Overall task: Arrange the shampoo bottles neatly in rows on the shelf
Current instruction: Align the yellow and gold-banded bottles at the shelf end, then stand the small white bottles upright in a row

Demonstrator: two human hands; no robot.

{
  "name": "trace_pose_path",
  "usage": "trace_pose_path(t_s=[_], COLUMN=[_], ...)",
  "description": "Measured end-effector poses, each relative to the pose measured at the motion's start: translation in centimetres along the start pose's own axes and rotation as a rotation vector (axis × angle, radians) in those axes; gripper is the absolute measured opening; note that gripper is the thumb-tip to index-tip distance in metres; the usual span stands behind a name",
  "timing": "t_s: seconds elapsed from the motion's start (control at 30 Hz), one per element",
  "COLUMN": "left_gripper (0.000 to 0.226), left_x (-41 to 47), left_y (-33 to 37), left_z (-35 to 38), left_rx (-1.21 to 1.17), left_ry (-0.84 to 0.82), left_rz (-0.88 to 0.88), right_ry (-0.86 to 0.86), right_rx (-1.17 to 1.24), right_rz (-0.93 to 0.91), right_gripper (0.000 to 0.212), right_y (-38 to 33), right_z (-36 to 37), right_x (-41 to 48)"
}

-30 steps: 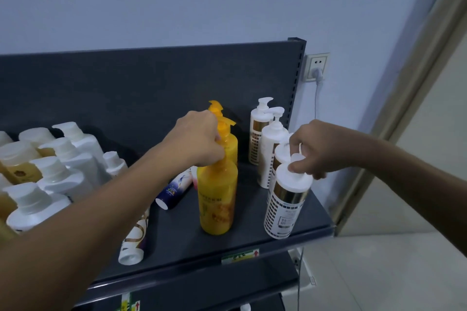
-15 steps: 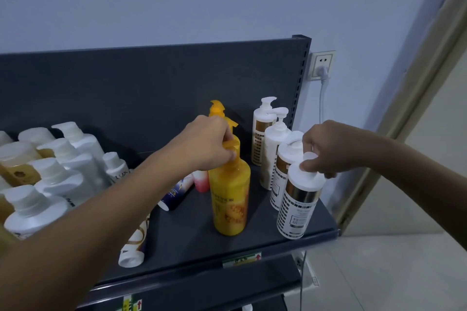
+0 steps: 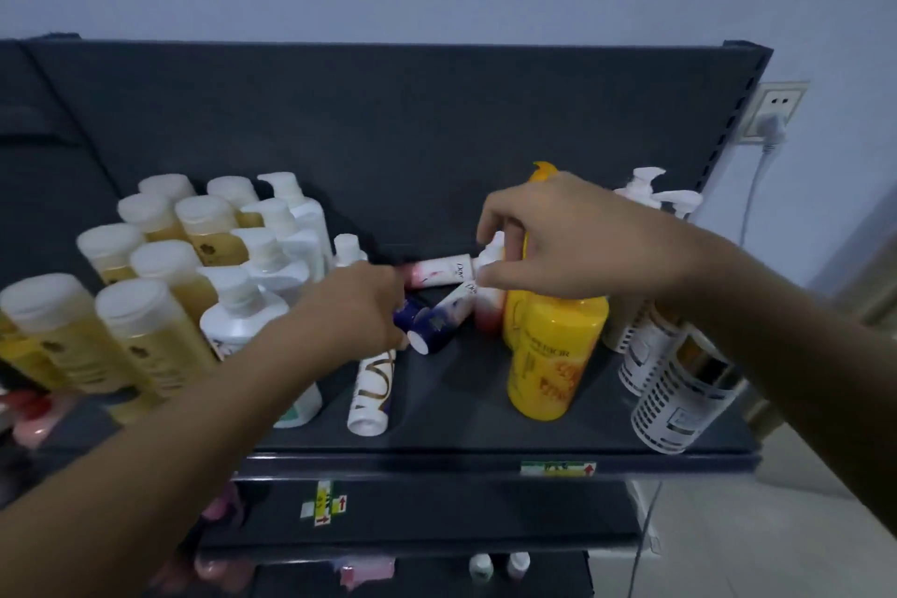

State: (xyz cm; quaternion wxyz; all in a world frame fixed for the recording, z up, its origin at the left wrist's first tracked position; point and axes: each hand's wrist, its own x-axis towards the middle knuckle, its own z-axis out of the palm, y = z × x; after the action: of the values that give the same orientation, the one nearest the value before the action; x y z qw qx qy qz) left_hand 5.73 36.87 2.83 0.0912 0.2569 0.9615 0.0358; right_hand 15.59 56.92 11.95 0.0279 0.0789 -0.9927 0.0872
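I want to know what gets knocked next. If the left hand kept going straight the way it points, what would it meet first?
Most likely the small dark blue tube lying flat; the left hand's fingertips are already at it, though contact is unclear.

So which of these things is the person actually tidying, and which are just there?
Part of the job:
- small fallen bottles
- yellow pump bottle
- amber bottles
- white pump bottles
- shelf
- left hand, right hand

Just there:
- wall socket
- price tags
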Motion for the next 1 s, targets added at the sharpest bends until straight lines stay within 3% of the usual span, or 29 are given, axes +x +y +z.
trace_pose_path(t_s=[0.17,0.3,0.4,0.6,0.73,0.87,1.0], left_gripper=[0.037,0.026,0.034,0.056,0.066,0.088,0.083], left_x=[0.3,1.8,3.9,7.1,8.3,8.4,7.4], left_y=[-2.6,-3.5,-3.8,-3.8,-4.0,-3.8,-3.3], left_z=[6.4,8.0,9.0,10.4,11.0,10.0,7.7], left_rx=[-0.002,-0.078,-0.127,-0.203,-0.191,-0.107,-0.079], left_ry=[-0.046,-0.01,-0.049,-0.089,-0.138,-0.197,-0.156], left_rz=[-0.037,-0.092,-0.106,-0.144,-0.187,-0.163,-0.106], right_ry=[-0.16,-0.278,-0.329,-0.4,-0.469,-0.46,-0.468], right_rx=[0.004,-0.091,-0.208,-0.543,-0.762,-0.852,-0.871], right_rz=[0.082,0.211,0.235,0.14,0.098,0.041,-0.023], right_gripper=[0.024,0.025,0.023,0.038,0.032,0.036,0.045], right_y=[-3.2,-2.4,-1.5,0.7,1.7,3.2,4.0], right_z=[8.1,14.1,16.6,20.1,21.5,21.8,21.6], right_x=[6.1,9.8,11.5,15.0,16.6,17.1,17.7])
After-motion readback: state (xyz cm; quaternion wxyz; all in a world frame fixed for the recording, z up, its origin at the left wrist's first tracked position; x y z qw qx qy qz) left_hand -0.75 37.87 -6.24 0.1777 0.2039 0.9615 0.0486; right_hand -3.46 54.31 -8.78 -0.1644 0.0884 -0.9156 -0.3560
